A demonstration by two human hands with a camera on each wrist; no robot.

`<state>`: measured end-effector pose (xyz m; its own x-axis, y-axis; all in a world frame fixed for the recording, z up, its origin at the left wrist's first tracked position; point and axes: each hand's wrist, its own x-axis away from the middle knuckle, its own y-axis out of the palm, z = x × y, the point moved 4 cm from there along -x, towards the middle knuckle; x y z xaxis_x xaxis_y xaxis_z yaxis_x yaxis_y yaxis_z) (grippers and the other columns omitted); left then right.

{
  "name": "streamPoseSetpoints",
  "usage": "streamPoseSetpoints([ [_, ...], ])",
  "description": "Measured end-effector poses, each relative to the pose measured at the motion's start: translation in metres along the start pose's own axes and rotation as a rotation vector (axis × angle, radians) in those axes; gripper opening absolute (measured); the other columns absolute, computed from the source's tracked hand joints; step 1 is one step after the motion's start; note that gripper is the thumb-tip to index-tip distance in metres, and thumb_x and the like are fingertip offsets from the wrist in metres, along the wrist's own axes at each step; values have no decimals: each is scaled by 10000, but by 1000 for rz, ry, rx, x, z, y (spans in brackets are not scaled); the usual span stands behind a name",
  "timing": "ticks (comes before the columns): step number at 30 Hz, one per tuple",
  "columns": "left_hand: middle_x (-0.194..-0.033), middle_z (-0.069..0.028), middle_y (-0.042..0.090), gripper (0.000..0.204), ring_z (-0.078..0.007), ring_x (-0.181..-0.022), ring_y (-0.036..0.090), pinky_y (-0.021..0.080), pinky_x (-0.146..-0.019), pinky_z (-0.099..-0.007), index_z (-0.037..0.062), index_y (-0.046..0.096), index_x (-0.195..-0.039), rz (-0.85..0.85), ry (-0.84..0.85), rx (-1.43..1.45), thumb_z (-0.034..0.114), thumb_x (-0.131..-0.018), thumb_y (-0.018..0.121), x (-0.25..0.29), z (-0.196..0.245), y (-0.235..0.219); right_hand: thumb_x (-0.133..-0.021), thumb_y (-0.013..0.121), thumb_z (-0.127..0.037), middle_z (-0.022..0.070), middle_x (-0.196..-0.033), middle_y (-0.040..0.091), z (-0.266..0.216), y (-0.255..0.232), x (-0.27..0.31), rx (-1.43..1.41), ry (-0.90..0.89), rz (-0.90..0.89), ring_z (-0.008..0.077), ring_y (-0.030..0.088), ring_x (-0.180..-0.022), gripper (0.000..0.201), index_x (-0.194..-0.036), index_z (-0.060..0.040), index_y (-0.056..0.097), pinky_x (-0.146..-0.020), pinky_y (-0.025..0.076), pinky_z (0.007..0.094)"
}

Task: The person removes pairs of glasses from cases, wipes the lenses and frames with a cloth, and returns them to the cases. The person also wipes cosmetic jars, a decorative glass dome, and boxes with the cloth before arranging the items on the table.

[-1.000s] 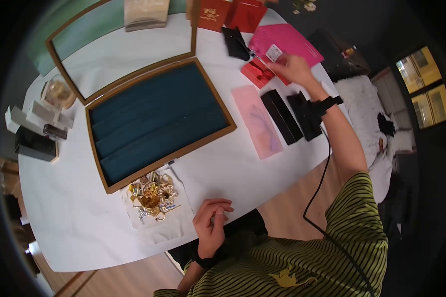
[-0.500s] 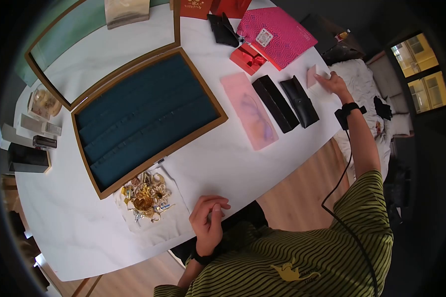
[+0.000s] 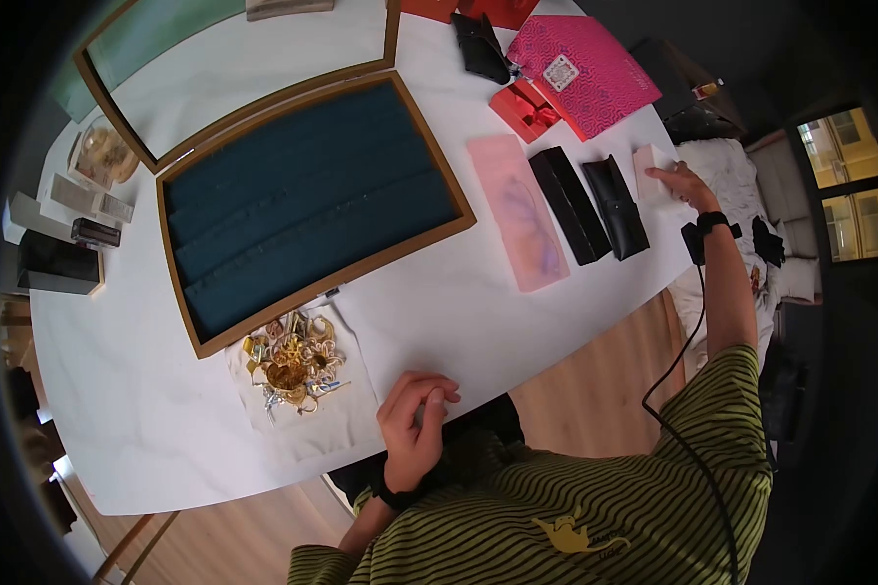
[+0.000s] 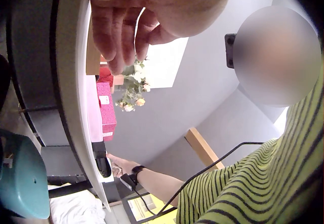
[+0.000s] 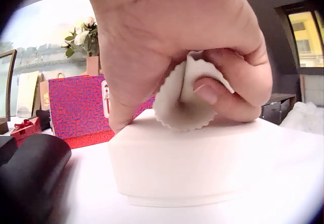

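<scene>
At the table's right end, my right hand [image 3: 688, 185] is over a small pale box [image 3: 651, 174]. The right wrist view shows its curled fingers holding a folded white cloth with a scalloped edge [image 5: 177, 107] just above the white box [image 5: 187, 158], thumb down at the box's left edge. My left hand [image 3: 415, 419] hangs loosely curled by the front table edge, holding nothing. Left of it, a heap of gold and silver jewellery [image 3: 298, 366] lies on a white cloth [image 3: 327, 429].
Behind the jewellery, a wooden display case [image 3: 302, 200] with dark teal lining stands with its glass lid up. Toward the right lie a pink pouch with glasses [image 3: 517, 214], a black long box [image 3: 568, 205], a black glasses case [image 3: 615, 207], a red gift box [image 3: 524, 109] and a pink bag [image 3: 595, 73].
My right hand has moved from the red gift box to the pale box at the table's right end, and stays there since half a second ago. The left hand has kept its place.
</scene>
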<state>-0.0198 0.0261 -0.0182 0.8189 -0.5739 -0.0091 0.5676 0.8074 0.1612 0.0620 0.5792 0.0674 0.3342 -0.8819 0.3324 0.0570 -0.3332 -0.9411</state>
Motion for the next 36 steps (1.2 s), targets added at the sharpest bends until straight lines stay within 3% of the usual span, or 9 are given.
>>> streamPoseSetpoints([
  [7, -857, -113, 598, 177, -144, -682, 603, 455, -551, -230, -42, 609, -853, -7, 14, -13, -22, -896, 438, 0, 1, -1, -615, 609, -677, 152, -950, 599, 48, 20, -49, -14, -186, 291, 219, 581, -807, 995, -1280, 40, 423, -618, 434, 321],
  [11, -845, -120, 600, 137, -159, -681, 617, 476, -571, -243, -52, 610, -863, -20, 36, -8, -30, -887, 476, 0, 2, -2, -665, 571, -664, 44, -810, 523, 25, 8, 7, -220, -4, 74, 123, 426, -624, 870, -1279, -55, 471, -492, 280, 260],
  [20, -848, -115, 595, 155, -153, -688, 615, 461, -529, -237, -45, 604, -868, -34, 45, -24, -31, -889, 451, -1, 2, -1, -644, 613, -649, 186, -1106, 592, -6, -16, 67, -266, -115, 130, 257, 557, -971, 990, -1380, -34, 369, -684, 410, 319],
  [23, -843, -117, 601, 128, -160, -689, 626, 484, -563, -243, -48, 607, -861, -41, 28, -29, -32, -888, 483, -1, 3, -1, -736, 635, -489, 190, -1087, 591, -33, -25, 89, -377, -375, 139, 261, 562, -996, 847, -1391, -32, 353, -877, 416, 342],
  [27, -877, -114, 599, 150, -158, -714, 617, 463, -549, -236, -40, 598, -911, -46, 21, -21, -30, -888, 450, 0, 1, -1, -744, 658, -396, 181, -1079, 590, -89, -18, 154, -436, -462, 44, 250, 555, -1006, 796, -1393, -50, 352, -906, 403, 332],
  [31, -1045, -151, 592, 249, -191, -834, 619, 480, -600, -250, -37, 534, -1113, -21, -15, 69, 102, -914, 477, 4, -9, -3, -591, 711, -227, 141, -1099, 584, -151, 26, 236, -469, -831, -189, 240, 538, -1024, 901, -1405, -102, 346, -918, 393, 324],
  [33, -1259, -193, 494, 537, -229, -981, 589, 494, -652, -274, -39, 360, -1321, 9, 90, 144, 289, -920, 502, 0, -6, -4, -510, 762, -209, 164, -1126, 574, -178, 63, 274, -495, -899, -337, 267, 561, -994, 995, -1403, -92, 340, -891, 424, 339],
  [34, -1378, -209, 405, 716, -275, -1174, 508, 488, -841, -342, -27, 220, -1416, -43, 66, 194, 219, -835, 560, 3, -12, -7, -490, 779, -216, 179, -1139, 567, -191, 82, 292, -476, -943, -408, 277, 571, -985, 1022, -1401, -81, 338, -876, 441, 348],
  [36, -1429, -219, 322, 845, -300, -1284, 397, 372, -1009, -396, -33, 153, -1440, -11, 177, -25, 354, -836, 597, 7, -14, -13, -470, 807, -234, 214, -1169, 547, -211, 108, 324, -335, -1088, -465, 315, 585, -984, 1071, -1404, -59, 314, -853, 469, 370],
])
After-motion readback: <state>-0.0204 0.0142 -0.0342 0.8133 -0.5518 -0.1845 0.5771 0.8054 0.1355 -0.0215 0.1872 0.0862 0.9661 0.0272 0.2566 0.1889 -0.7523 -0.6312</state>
